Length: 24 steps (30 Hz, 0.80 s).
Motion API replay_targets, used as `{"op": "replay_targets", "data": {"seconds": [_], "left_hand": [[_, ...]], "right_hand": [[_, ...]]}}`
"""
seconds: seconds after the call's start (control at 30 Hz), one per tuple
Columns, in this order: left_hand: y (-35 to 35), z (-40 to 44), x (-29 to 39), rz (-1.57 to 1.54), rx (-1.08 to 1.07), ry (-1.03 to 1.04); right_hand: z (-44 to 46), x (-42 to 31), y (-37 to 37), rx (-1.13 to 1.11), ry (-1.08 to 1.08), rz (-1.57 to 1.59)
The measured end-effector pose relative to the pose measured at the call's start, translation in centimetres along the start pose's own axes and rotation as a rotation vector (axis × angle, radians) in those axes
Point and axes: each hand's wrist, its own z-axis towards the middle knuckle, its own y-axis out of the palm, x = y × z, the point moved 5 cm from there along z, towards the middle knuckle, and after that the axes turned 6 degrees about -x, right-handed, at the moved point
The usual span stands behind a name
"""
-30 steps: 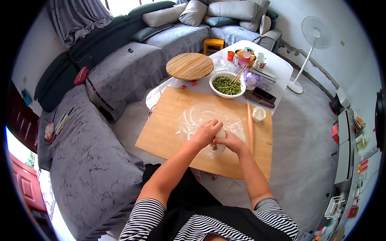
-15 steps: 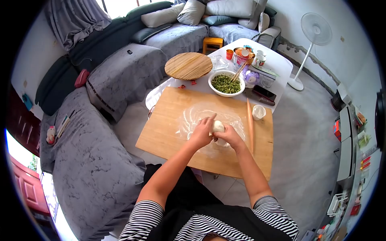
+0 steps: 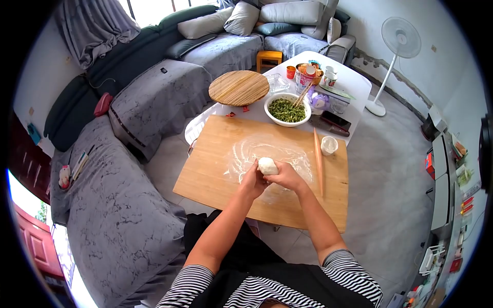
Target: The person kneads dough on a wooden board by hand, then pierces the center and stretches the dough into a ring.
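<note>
A rounded lump of white dough [image 3: 267, 166] is held between my two hands above the floured middle of a wooden board [image 3: 215, 154]. My left hand [image 3: 252, 179] curls round its left side and underside. From the right, my right hand [image 3: 285, 176] grips it, the thumb lying toward the front. Fingers beneath the dough are partly hidden. Right of my hands lies a slim wooden rolling pin [image 3: 319, 161], and beside it stands a small white cup [image 3: 329, 145].
Behind the board, a white bowl of chopped green filling [image 3: 287, 109] holds chopsticks [image 3: 304, 94]. A round woven tray [image 3: 239, 88] sits to its left, a dark phone [image 3: 336, 121] to its right. A sofa [image 3: 123, 205] runs along the left; a standing fan [image 3: 400, 38] is at back right.
My hands and the dough have moved slightly left. My left hand has shifted from over the dough's left side to lower down, so more of the dough shows.
</note>
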Motion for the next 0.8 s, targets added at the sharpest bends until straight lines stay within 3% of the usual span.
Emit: {"op": "replay_targets", "data": {"seconds": [0.13, 0.2, 0.37, 0.43, 0.57, 0.67, 0.73, 0.8], "left_hand": [[0.4, 0.3, 0.2, -0.218, -0.053, 0.024], [1.0, -0.3, 1.3, -0.234, -0.112, 0.005], [2.5, -0.6, 2.0, -0.231, -0.212, -0.033], [1.1, 0.3, 1.2, -0.333, 0.014, -0.037], [-0.5, 1.5, 0.3, -0.332, 0.138, -0.044], [0.1, 1.1, 0.5, -0.15, 0.06, 0.087], [2.2, -0.4, 1.6, 0.141, 0.042, 0.219], [4.5, -1.7, 2.2, 0.256, -0.007, 0.247]], "right_hand": [[-0.6, -0.7, 0.1, 0.059, -0.073, -0.214], [-0.9, -0.8, 0.5, 0.06, -0.116, -0.529], [-1.3, 1.4, 1.5, 0.07, -0.123, -0.593], [-1.8, 1.5, 2.0, 0.073, -0.122, -0.62], [-3.3, 2.1, 2.3, 0.08, 0.06, -0.443], [-3.6, 2.6, 1.8, 0.024, 0.075, -0.285], [-4.0, 3.4, 1.2, 0.019, 0.06, -0.201], [-3.4, 3.9, 0.7, -0.079, 0.047, 0.195]]}}
